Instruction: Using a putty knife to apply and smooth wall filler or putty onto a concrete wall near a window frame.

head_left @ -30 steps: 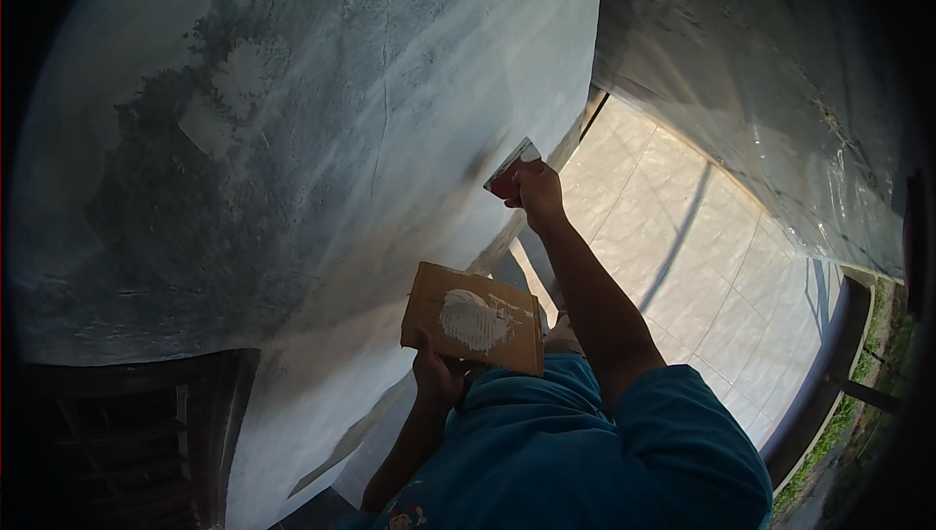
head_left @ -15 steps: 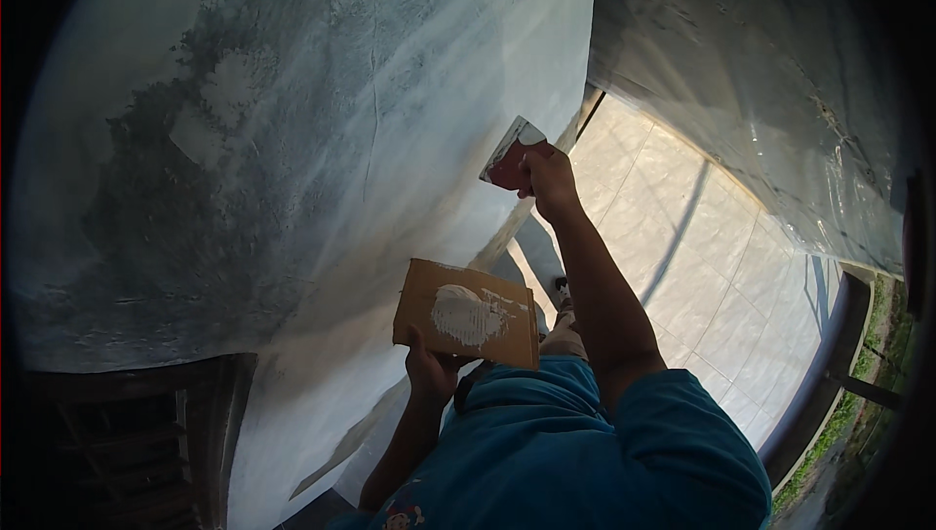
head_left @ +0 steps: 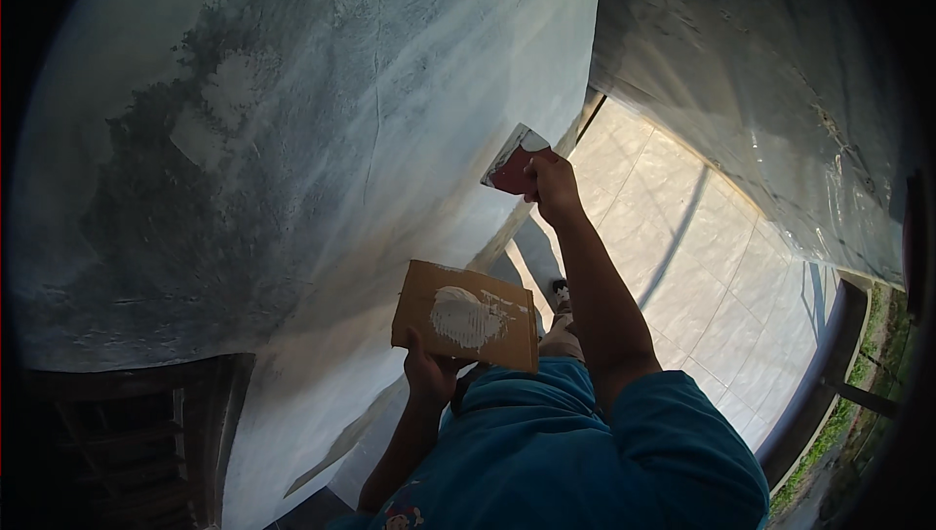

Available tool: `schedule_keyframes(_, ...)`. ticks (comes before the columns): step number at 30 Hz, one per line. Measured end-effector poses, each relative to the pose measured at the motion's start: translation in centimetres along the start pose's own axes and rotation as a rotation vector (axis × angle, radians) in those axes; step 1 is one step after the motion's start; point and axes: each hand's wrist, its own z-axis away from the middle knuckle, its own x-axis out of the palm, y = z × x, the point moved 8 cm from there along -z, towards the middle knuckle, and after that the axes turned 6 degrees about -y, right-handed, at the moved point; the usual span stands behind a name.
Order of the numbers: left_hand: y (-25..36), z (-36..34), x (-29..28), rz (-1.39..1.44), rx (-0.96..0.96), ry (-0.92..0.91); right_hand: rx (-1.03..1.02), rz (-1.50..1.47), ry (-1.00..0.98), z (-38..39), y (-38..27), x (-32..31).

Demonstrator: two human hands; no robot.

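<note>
My left hand (head_left: 429,370) grips the near left edge of a flat brown cardboard piece (head_left: 417,301), thumb on top. A mound of white paste (head_left: 468,317) with ridged streaks lies on the cardboard. Farther out, my right hand (head_left: 554,187) is closed round a putty knife (head_left: 511,171) with a wide reddish blade and white paste along its edges. The blade is up by the grey-white plastered wall (head_left: 322,130); whether it touches the surface I cannot tell. Dark, patchy areas and a thin crack mark the wall.
A dark wooden frame with bars (head_left: 146,432) is set in the wall at lower left. Pale floor tiles (head_left: 682,267) lie to the right, below hanging translucent plastic sheeting (head_left: 770,91). A dark ledge (head_left: 819,384) and a grass strip (head_left: 829,452) run along the far right.
The putty knife and my right hand have shifted very slightly right and down. My left hand and the cardboard have hardly moved.
</note>
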Motion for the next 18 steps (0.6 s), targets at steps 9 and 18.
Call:
schedule_keyframes(9, -0.1, -0.2, 0.0, 0.019, 0.028, -0.048, -0.011, 0.056, 0.094, 0.0, 0.0, 3.8)
schedule_keyframes(18, -1.5, -0.7, -0.7, 0.051, -0.024, -0.055, 0.08, -0.003, 0.144, -0.9, 4.2, 2.2)
